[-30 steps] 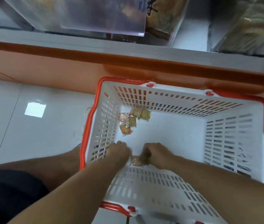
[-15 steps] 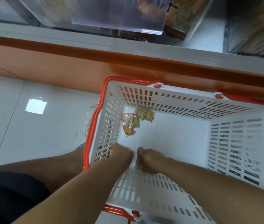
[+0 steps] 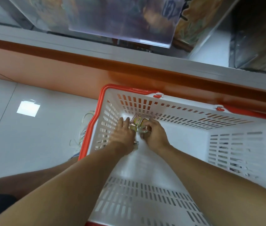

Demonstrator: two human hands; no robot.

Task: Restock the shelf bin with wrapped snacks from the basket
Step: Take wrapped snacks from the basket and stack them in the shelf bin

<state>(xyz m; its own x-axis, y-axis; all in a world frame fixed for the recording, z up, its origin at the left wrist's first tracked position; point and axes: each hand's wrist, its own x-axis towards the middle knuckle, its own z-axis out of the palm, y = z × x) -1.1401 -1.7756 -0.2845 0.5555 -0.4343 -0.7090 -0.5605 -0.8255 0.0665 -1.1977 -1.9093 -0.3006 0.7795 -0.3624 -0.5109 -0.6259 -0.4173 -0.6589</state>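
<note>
Both hands, left [image 3: 123, 133] and right [image 3: 154, 133], are reaching into the basket [image 3: 194, 111], closing together around the wrapped snacks [image 3: 137, 123] lying between them in its far corner, labels too blurred to read.

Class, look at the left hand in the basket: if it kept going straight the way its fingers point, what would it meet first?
The left hand points toward the basket's far-left corner. Probably first comes the basket wall; the wrapped snacks lie just right of its fingertips. Depth is unclear.
</note>
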